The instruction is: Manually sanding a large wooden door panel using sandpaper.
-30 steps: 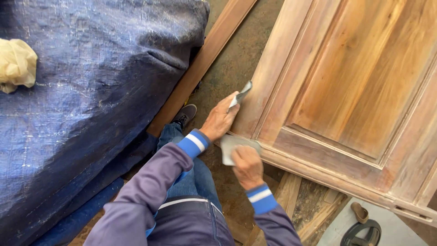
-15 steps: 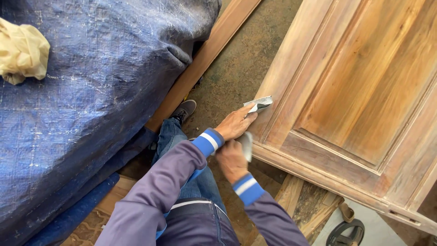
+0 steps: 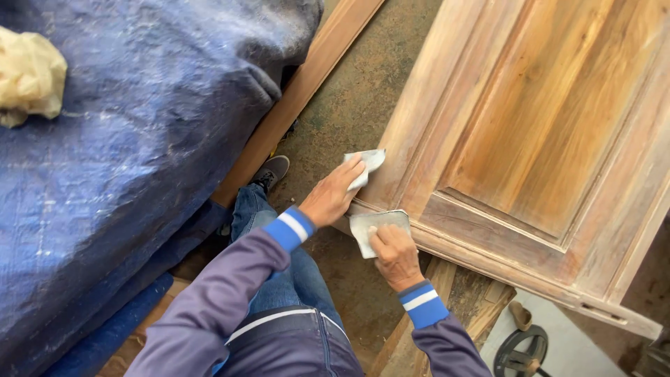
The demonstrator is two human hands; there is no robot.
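A bare wooden panelled door lies flat on supports at the right. My left hand presses a folded piece of grey sandpaper against the door's left edge near its lower corner. My right hand holds a second grey sheet of sandpaper flat against the door's bottom edge at the same corner. Both sleeves are purple with blue and white cuffs.
A large blue tarp covers a bulky shape at the left, with a crumpled yellow cloth on it. A long wooden board leans along the tarp. My shoe rests on the dirty floor. Timber supports and a round black tool sit below the door.
My right hand has slid right along the door's bottom edge with its sheet spread flat. My left hand has drawn back slightly down the side edge.
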